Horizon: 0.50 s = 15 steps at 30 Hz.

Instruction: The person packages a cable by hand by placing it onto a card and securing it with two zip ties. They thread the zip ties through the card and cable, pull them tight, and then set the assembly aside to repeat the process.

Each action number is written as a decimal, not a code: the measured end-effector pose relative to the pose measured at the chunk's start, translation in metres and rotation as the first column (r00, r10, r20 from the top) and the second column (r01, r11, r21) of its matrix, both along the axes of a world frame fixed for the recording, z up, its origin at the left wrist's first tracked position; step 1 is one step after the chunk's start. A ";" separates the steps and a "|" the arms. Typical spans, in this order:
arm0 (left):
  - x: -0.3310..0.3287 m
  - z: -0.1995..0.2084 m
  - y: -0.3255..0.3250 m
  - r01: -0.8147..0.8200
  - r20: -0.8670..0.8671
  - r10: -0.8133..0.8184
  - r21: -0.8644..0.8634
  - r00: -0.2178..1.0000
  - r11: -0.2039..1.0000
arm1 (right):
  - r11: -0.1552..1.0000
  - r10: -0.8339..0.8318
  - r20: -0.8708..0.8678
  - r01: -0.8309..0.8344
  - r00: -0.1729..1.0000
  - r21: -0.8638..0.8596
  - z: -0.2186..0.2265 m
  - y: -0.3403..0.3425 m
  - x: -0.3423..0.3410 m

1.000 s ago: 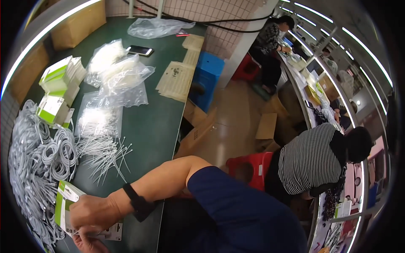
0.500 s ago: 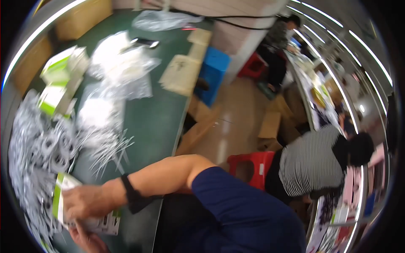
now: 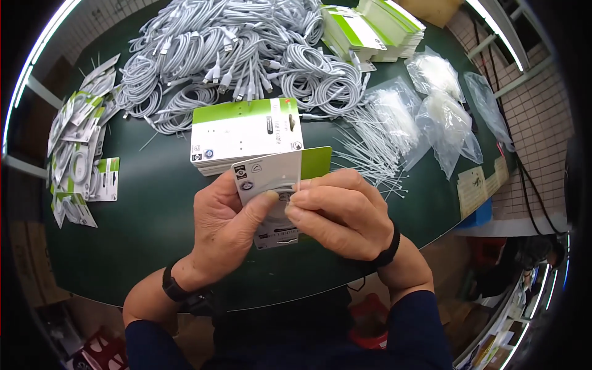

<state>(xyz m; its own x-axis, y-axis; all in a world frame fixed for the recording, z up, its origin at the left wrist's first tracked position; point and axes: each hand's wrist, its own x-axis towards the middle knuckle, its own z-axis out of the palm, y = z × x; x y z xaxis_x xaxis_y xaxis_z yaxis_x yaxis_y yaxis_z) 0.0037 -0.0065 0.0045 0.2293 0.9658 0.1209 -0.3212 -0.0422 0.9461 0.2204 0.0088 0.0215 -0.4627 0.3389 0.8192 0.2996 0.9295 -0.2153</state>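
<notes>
While left hand (image 3: 214,239) pinches a card (image 3: 265,171) and right hand (image 3: 346,214) presses fingertips (image 3: 299,198) together, stacked cards (image 3: 237,128) front cables (image 3: 246,37).

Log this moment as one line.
left hand: holds card | right hand: pinching at card | beyond: card stack, cable pile | right: zip ties

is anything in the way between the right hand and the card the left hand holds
Nothing visible stands between: the right hand is at the cable packaging card, opposite the left hand. The stack of packaging cards lies beyond, not in between.
</notes>
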 end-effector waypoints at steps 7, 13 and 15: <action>0.002 -0.001 0.000 0.039 0.060 -0.035 -0.078 0.998 0.996 | 0.993 0.016 0.031 -0.012 0.999 -0.119 0.006 -0.006 0.001; 0.004 0.001 0.002 0.056 0.122 -0.038 -0.155 0.992 0.986 | 0.993 -0.002 -0.035 -0.002 0.999 -0.114 -0.002 0.002 0.001; 0.005 0.002 0.002 0.049 0.123 -0.030 -0.155 0.992 0.987 | 0.994 -0.001 -0.062 -0.006 0.998 -0.110 -0.005 0.005 0.000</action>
